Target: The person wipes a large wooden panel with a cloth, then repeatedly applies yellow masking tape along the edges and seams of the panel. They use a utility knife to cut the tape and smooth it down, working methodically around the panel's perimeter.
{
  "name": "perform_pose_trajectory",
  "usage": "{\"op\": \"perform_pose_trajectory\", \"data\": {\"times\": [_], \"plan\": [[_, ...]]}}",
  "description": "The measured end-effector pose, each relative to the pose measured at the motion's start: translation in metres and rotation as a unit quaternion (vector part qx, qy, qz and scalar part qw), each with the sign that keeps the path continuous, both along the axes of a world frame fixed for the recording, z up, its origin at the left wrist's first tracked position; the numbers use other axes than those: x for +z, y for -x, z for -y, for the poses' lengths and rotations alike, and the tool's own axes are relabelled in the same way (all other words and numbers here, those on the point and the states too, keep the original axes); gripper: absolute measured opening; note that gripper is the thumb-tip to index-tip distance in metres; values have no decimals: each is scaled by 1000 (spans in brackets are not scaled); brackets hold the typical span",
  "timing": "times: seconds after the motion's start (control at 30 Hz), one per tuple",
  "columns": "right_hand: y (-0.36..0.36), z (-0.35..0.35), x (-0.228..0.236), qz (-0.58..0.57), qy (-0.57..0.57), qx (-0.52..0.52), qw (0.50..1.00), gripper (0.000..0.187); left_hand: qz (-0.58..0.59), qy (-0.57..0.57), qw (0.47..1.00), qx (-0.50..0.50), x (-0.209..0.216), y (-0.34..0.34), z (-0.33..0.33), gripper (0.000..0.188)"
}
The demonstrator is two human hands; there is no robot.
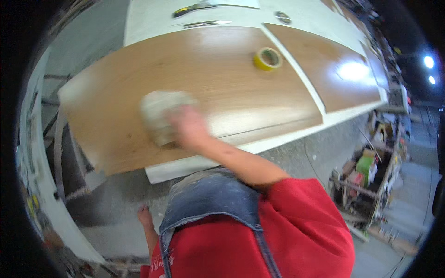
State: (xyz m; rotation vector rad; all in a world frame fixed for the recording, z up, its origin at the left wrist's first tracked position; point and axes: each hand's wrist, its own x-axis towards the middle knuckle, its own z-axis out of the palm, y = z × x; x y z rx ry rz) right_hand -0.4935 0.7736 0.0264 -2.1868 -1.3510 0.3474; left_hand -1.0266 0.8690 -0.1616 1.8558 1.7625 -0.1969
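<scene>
My right hand (189, 125), blurred by motion, presses a bunched white cloth (160, 111) onto a wood-grain panel (222, 74) near its left half. The fingers are curled against the cloth's right side. My left hand (144, 214) hangs low at my left side, away from the panel, touching nothing that I can see. It is small and blurred, so its fingers cannot be made out. A roll of yellow tape (268, 59) lies on the panel, to the right of and beyond the cloth.
Beyond the panel, a yellow-and-black-handled tool (194, 8), a slim metal tool (206, 23) and a small round object (282, 17) lie on the white tabletop (153, 23). A second wood-grain panel (327, 65) lies right. A cluttered cart (366, 178) stands on the floor at right.
</scene>
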Motion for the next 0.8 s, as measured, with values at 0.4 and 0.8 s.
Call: {"op": "perform_pose_trajectory", "data": {"times": [0.4, 0.8], "plan": [[-73, -37, 45, -40, -300, -99, 948, 60, 165, -44, 976, 132, 85, -28, -155, 44], [-191, 437, 5, -32, -8, -655, 754, 39, 344, -38, 869, 353, 149, -154, -186, 60]]}}
